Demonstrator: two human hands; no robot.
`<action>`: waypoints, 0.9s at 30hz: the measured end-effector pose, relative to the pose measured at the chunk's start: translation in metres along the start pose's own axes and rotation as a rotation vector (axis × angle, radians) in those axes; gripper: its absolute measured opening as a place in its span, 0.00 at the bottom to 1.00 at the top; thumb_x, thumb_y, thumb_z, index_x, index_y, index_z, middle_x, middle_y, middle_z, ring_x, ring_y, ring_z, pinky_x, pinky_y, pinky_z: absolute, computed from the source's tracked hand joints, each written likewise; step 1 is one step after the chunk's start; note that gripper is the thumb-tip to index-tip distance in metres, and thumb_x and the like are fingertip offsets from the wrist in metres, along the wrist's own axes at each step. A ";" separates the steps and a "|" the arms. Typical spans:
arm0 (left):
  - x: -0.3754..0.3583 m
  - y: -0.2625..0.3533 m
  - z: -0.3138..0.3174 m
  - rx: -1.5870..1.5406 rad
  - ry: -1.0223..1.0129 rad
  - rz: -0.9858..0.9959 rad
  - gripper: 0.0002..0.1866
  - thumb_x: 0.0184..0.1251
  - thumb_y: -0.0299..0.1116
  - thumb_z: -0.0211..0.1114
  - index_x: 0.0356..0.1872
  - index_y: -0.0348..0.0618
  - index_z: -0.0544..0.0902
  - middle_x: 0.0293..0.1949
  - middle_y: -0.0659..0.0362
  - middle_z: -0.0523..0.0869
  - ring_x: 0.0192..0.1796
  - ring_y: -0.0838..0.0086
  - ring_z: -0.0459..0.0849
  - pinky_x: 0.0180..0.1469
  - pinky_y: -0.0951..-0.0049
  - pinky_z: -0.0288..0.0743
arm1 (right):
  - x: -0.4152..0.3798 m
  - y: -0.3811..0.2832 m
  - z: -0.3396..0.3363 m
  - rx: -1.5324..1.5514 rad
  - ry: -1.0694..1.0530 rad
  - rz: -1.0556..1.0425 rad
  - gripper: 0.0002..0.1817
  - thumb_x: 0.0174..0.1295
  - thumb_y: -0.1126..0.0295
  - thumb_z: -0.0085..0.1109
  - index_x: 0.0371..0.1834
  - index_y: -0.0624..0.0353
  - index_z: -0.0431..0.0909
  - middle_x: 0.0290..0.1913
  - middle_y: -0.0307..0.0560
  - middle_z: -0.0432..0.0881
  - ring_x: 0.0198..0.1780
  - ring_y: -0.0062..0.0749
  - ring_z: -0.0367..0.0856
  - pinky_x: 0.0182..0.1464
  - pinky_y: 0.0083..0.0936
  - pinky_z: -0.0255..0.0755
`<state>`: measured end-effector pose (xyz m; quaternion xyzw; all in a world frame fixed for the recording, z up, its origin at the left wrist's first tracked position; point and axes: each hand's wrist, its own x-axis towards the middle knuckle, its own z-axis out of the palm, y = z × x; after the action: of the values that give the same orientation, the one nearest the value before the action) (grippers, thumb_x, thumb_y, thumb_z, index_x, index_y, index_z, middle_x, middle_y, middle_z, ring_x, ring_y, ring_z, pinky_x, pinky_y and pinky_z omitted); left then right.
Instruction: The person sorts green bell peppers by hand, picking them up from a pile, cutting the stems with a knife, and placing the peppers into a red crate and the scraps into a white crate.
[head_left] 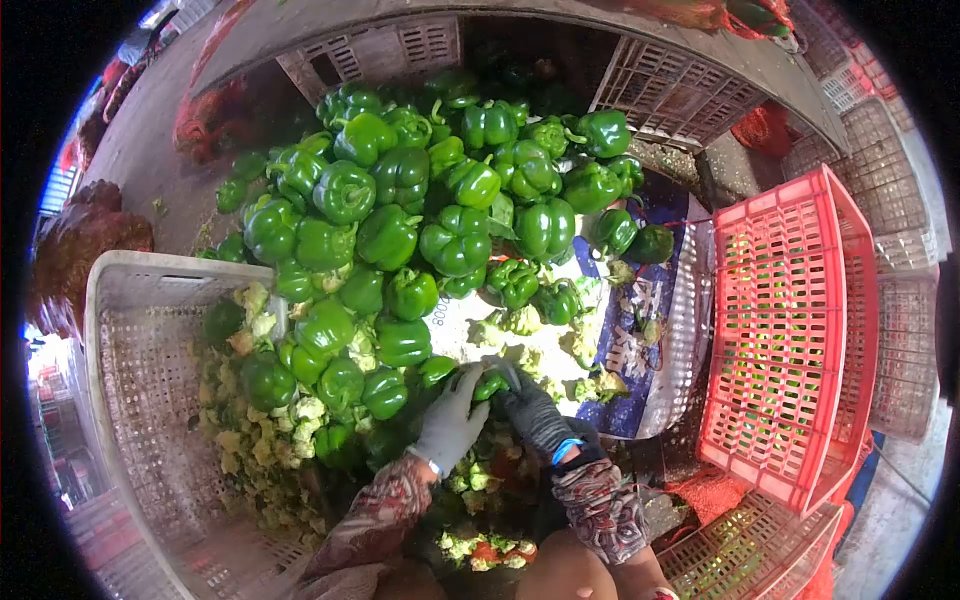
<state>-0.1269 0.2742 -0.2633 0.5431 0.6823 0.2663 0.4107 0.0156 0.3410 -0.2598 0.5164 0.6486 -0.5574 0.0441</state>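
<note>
My left hand [452, 420], in a pale grey glove, has its fingers closed round the left side of a small green pepper [489, 386]. On the pepper's right side is my right hand [532, 408], in a dark grey glove, its fingers drawn together against it. Whether the right fingers hold anything else is too small to tell. Just beyond both hands lies a large heap of green bell peppers [455, 240], spread over a white and blue sheet [640, 335]. Cut pale green scraps [520, 320] lie on the sheet near my hands.
At the left stands a grey plastic crate [135, 400] with pale scraps inside. A red crate [775, 340] stands tilted at the right, above a yellowish crate [750, 545]. More crates [680, 90] are at the back. Red mesh bags [215, 120] lie around the edges.
</note>
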 end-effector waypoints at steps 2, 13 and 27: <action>0.016 -0.009 0.006 -0.027 -0.198 -0.112 0.31 0.60 0.35 0.62 0.66 0.46 0.65 0.55 0.40 0.77 0.54 0.47 0.77 0.55 0.58 0.72 | 0.011 0.043 0.011 0.220 -0.009 0.019 0.30 0.64 0.68 0.53 0.70 0.55 0.60 0.60 0.52 0.74 0.60 0.37 0.74 0.61 0.28 0.68; 0.021 -0.013 0.026 0.043 -0.191 -0.161 0.32 0.57 0.38 0.61 0.65 0.47 0.65 0.48 0.41 0.81 0.51 0.49 0.79 0.54 0.56 0.72 | 0.014 0.056 0.009 0.044 0.097 -0.032 0.32 0.59 0.66 0.57 0.69 0.45 0.60 0.58 0.57 0.73 0.60 0.53 0.73 0.59 0.38 0.69; 0.036 -0.013 0.021 0.102 -0.253 -0.231 0.31 0.52 0.37 0.63 0.60 0.41 0.70 0.44 0.41 0.82 0.50 0.48 0.80 0.52 0.56 0.72 | 0.020 0.025 0.000 0.105 -0.001 0.255 0.31 0.58 0.60 0.59 0.67 0.46 0.64 0.59 0.56 0.75 0.60 0.46 0.75 0.60 0.34 0.68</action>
<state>-0.1182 0.3035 -0.2947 0.5106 0.6955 0.1119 0.4930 0.0239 0.3501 -0.2892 0.5959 0.5476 -0.5808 0.0875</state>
